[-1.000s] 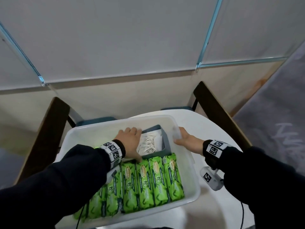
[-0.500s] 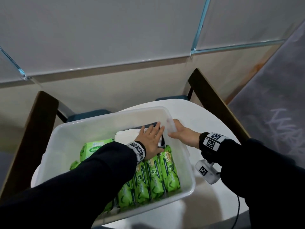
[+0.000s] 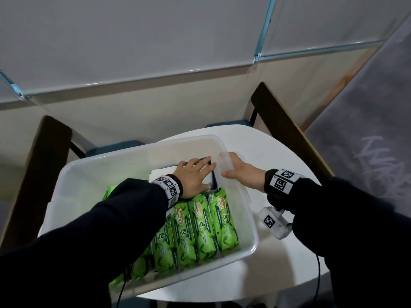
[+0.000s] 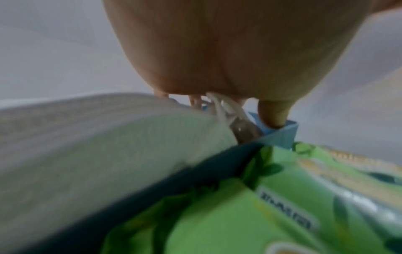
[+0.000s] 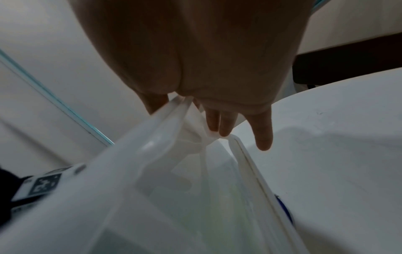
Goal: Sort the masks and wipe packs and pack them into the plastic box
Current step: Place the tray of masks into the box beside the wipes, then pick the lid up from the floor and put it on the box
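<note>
Pressing flat with straight fingers, our left hand (image 3: 194, 177) rests on the mask box (image 4: 280, 135) inside the plastic box (image 3: 138, 156). Our right hand (image 3: 242, 174) grips that box's rim, thumb inside. Green wipe packs (image 3: 200, 227) lie just nearer than our left hand.

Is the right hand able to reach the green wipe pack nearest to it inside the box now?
Probably yes. The right hand grips the plastic box rim, and the nearest wipe pack lies uncovered just inside that wall; the hand must first release the rim.
</note>
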The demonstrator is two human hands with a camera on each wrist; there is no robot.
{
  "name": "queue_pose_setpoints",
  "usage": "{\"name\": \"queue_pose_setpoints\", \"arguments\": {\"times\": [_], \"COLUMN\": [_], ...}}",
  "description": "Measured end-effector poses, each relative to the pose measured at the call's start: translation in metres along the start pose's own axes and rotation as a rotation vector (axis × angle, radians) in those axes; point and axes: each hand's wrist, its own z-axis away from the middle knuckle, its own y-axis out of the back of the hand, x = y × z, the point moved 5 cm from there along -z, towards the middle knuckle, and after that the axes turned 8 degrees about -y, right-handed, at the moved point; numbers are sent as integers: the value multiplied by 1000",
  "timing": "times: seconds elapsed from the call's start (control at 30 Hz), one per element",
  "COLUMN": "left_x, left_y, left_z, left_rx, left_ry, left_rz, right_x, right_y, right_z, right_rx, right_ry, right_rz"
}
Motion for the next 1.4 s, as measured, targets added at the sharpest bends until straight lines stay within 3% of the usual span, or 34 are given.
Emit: {"name": "queue_pose_setpoints", "arguments": {"times": [0.2,0.43,0.67,0.9,1.1,1.27,1.4], "left_x": [-4,-3,-16,-15,-9,6,43], "left_y": [-4,-4,-3,-3,4,28,73], "left_z": [2,-7,3,5,9,35,87], "left_rx": [78,120,92,137,108,83,72], "left_ry": [-18,92,29,162,168,192,120], "left_rz": [-12,137,194,218,197,325,426], "right_x": [5,6,1,4,0,-1,17], "right_y": [2,0,1,0,-1,-1,-11], "right_z": [-6,-6,1,-2,2,9,22], "right_rx": [-9,-4,-14,28,57,88,108], "right_ry": [4,4,7,0,-7,-12,-57], "right_rz": [-18,-11,-21,-37,-27,-58,-283]}}
